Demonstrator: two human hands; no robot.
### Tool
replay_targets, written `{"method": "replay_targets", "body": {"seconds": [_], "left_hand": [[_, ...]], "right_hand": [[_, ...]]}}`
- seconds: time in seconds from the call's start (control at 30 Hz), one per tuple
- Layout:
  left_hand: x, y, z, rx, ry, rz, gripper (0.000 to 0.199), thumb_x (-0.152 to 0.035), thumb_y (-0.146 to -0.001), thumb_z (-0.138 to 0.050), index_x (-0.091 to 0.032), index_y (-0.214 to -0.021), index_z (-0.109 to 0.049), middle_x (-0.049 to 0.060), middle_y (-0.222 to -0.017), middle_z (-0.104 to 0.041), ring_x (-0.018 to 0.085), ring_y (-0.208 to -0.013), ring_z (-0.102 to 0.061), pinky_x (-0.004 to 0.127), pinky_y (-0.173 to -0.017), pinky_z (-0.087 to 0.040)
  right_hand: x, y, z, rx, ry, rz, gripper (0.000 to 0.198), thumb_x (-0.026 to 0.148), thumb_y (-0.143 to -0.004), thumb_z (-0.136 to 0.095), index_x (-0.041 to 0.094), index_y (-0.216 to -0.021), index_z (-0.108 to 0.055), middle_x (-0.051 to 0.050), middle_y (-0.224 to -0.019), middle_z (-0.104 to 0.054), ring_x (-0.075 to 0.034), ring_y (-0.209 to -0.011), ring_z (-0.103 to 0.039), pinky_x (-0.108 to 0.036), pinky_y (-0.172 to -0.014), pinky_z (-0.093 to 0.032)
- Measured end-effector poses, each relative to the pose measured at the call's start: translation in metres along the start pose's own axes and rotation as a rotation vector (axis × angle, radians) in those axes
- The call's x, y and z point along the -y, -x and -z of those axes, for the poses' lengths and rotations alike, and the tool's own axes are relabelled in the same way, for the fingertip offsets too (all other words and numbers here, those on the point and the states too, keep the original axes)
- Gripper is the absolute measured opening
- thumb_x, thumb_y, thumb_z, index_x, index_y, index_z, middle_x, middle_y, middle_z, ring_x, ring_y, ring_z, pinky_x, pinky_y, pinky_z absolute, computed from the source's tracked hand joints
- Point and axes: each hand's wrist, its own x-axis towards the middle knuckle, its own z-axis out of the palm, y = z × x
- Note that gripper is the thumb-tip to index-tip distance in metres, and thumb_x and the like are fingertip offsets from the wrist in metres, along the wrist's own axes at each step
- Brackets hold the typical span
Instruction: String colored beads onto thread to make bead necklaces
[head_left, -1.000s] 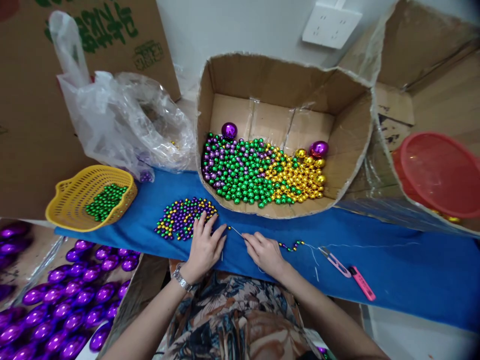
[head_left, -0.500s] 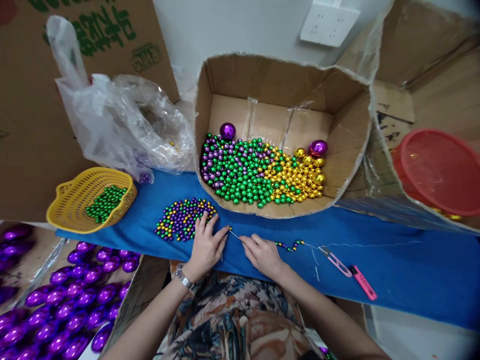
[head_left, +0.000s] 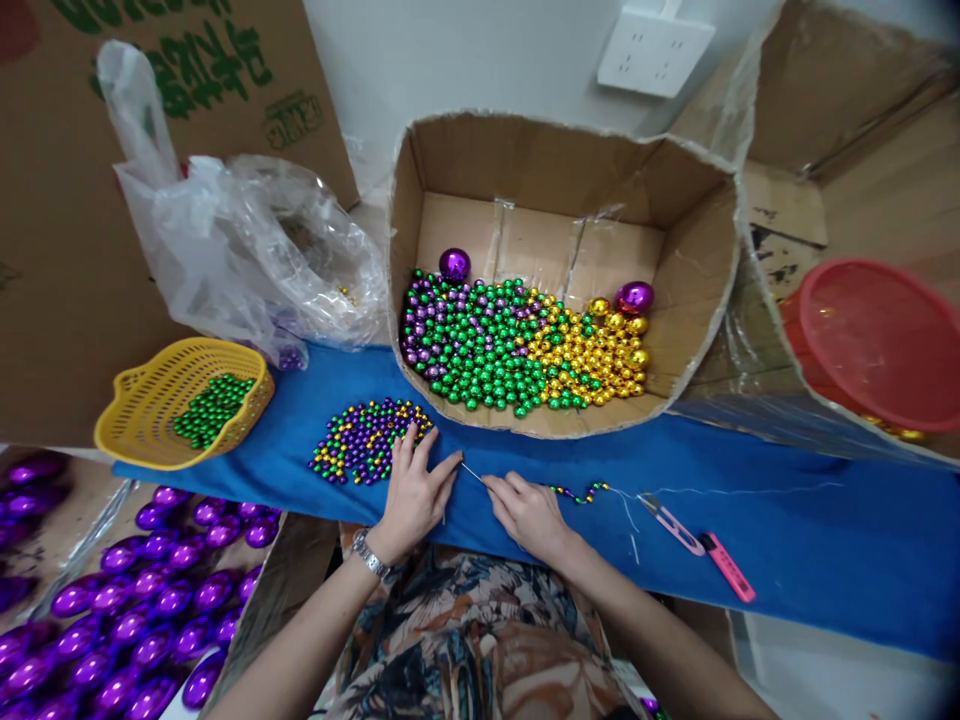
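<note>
Clock places run from the middle of the view. At ten o'clock, the carton [head_left: 82,200] bears large green characters [head_left: 217,75] above a smaller green block of print, all too blurred to read. Dark marks [head_left: 780,265] on cardboard, between two and three, are unreadable too, as is any lettering on the pink case [head_left: 729,568] at four.

Toward five, the right hand [head_left: 529,515] has thumb and forefinger pinched tight on the needle [head_left: 473,473], its tip pointing ten o'clock. Toward seven, the left hand [head_left: 415,492] lies palm down, fingers loosely spread, two touching the bead pile's [head_left: 360,440] edge, the forefinger at the needle's tip; whether it holds a bead I cannot tell. The bead string [head_left: 583,496] trails beyond the right hand, between four and five.
</note>
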Motion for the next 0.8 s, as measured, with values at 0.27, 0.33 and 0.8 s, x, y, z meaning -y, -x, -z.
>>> {"method": "replay_targets", "body": {"seconds": [0.27,0.33,0.8], "left_hand": [[0.0,0.001,-0.001,-0.004,0.001,-0.008,0.033,-0.02,-0.088,-0.056,-0.026,-0.118,-0.065,0.015,-0.138,-0.044,0.04,-0.141,-0.019,0.066,-0.107,-0.027],[0.0,0.001,-0.001,-0.003,0.005,-0.006,0.033,-0.02,-0.088,-0.056,-0.027,-0.119,-0.065,0.014,-0.139,-0.044,0.039,-0.142,-0.019,0.066,-0.107,-0.027],[0.001,0.017,0.019,-0.068,0.064,0.027,0.021,-0.02,-0.087,-0.057,-0.021,-0.106,-0.066,0.013,-0.14,-0.045,0.036,-0.142,-0.022,0.062,-0.109,-0.028]], "right_hand": [[-0.001,0.001,-0.001,-0.03,0.011,0.0,0.031,0.027,-0.097,-0.043,0.027,-0.121,-0.063,-0.002,-0.088,-0.067,-0.011,-0.066,-0.065,-0.02,-0.057,-0.038],[-0.001,0.0,-0.001,-0.033,0.015,0.0,0.031,0.028,-0.097,-0.043,0.027,-0.121,-0.063,-0.002,-0.088,-0.067,-0.01,-0.066,-0.065,-0.02,-0.057,-0.038],[0.017,-0.034,0.0,0.151,0.104,0.078,0.053,0.023,-0.093,-0.045,0.032,-0.145,-0.038,-0.006,-0.098,-0.065,-0.014,-0.071,-0.066,-0.022,-0.06,-0.043]]}}
